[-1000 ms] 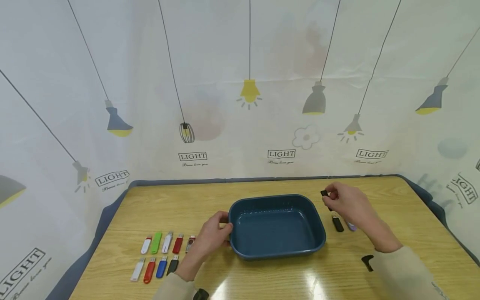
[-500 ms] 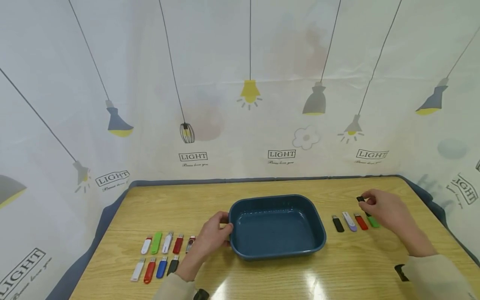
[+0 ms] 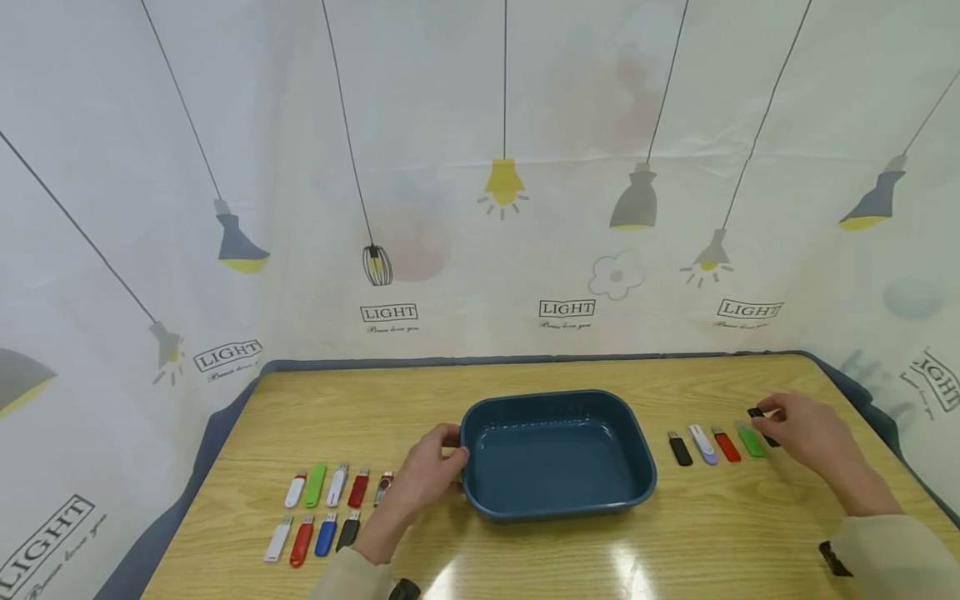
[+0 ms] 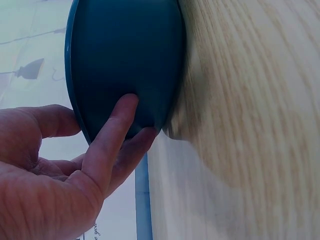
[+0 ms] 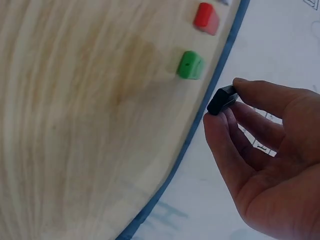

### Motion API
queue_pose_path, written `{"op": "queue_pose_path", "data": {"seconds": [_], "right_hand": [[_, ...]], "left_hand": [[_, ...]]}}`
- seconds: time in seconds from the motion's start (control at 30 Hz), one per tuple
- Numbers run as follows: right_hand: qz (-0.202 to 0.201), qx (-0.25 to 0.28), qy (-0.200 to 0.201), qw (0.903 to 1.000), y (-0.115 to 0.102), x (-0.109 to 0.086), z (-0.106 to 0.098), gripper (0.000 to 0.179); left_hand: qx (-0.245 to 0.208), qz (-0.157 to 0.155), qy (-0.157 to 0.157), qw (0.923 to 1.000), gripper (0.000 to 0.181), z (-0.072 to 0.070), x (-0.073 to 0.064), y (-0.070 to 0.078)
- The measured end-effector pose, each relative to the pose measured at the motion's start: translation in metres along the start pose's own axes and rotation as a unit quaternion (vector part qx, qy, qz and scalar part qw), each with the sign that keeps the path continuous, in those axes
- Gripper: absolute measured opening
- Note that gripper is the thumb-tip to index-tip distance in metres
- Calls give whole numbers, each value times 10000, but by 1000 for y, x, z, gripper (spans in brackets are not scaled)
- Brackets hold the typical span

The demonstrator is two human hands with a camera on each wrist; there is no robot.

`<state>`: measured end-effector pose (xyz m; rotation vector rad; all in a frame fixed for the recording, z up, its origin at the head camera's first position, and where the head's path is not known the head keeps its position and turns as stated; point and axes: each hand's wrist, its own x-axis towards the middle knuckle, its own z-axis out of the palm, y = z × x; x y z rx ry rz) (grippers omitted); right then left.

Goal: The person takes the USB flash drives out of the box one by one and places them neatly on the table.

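A dark blue plastic basin (image 3: 558, 508) stands mid-table, its inside bare. My left hand (image 3: 429, 468) grips its left end; in the left wrist view, fingers (image 4: 112, 135) lie along the outer wall, with another digit at the rim. Off to the right, my right hand (image 3: 810, 437) pinches a black USB stick (image 5: 221, 100) between thumb and fingertips, just above the table. Beside it, the green USB stick (image 3: 751, 440) ends a row with a red one (image 3: 726, 446), a white and purple one (image 3: 703, 444) and a black one (image 3: 680, 449).
Two rows of USB sticks lie at the left, among them a bright green one (image 3: 315, 486), a blue one (image 3: 326, 535) and a red one (image 3: 302, 542). A lamp-printed cloth (image 3: 465, 250) hangs behind the wooden table (image 3: 555, 558).
My right hand has carried the black USB stick rightward from beside the basin, past the row, and lowered it just right of the green stick. My left hand and the basin have stayed put.
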<state>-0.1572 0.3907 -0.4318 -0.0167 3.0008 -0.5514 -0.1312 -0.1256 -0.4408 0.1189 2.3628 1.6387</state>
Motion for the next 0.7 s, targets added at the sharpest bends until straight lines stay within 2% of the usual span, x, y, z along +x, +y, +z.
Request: {"op": "queue_pose_path", "data": {"seconds": [0.27, 0.53, 0.63, 0.7], "right_hand": [[99, -123, -130, 9998, 18, 4, 8, 40], [354, -153, -438, 9983, 23, 4, 11, 43], [387, -226, -539, 9975, 23, 4, 9, 50], [365, -306, -550, 9974, 20, 3, 8, 56]], "left_hand": [[34, 27, 6, 10000, 39, -1, 0, 0], [64, 31, 27, 10000, 41, 0, 1, -3], [253, 105, 257, 9993, 46, 0, 0, -5], [496, 276, 528, 9970, 49, 0, -1, -6]]}}
